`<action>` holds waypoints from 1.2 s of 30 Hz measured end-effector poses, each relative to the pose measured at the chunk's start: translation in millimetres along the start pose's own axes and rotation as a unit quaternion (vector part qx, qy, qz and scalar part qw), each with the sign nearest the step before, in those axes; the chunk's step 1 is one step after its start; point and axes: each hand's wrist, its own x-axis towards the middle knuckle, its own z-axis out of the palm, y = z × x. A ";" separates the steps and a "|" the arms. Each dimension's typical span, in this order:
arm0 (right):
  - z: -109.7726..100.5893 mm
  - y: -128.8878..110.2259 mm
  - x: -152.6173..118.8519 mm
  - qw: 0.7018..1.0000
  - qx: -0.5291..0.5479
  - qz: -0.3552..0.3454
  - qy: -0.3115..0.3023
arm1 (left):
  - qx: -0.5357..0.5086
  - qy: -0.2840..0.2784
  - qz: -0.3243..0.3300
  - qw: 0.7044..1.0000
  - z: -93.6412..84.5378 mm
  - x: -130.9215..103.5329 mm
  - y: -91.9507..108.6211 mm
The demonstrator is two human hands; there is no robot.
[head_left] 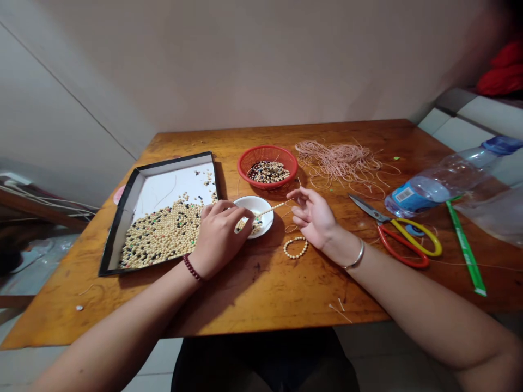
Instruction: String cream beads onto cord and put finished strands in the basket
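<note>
My left hand (pixel 224 234) is over the left side of a small white bowl (pixel 267 222) holding loose beads, its thumb and fingers drawn together. A cord strung with pale beads (pixel 273 207) slopes up from its fingertips towards my right hand (pixel 314 213). The right fingers are curled around the thin cord, and a short end of it sticks up above them. Just below that hand a ring-shaped bead bracelet (pixel 296 247) lies on the wooden table (pixel 245 305). The left fingers partly cover the bowl.
A black-edged tray (pixel 105 247) full of beads stands at left. Behind the bowl is a red basket (pixel 244 173) of beads. At right are tangled pink cord (pixel 341 160), scissors (pixel 379 216), a plastic bottle (pixel 445 177) and a green strip (pixel 466 247).
</note>
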 end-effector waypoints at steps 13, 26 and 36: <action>3.8 -0.5 -3.3 0.997 -0.042 0.017 -0.054 | -0.153 -0.021 -0.072 0.985 -3.0 1.6 -1.3; 7.8 10.2 -5.7 0.929 -0.338 -0.101 -0.110 | -0.273 0.029 -0.123 0.954 2.5 1.8 -4.7; 1.1 15.7 -5.1 0.874 -0.439 -0.150 -0.144 | -0.318 0.041 -0.149 0.935 2.6 2.5 -3.9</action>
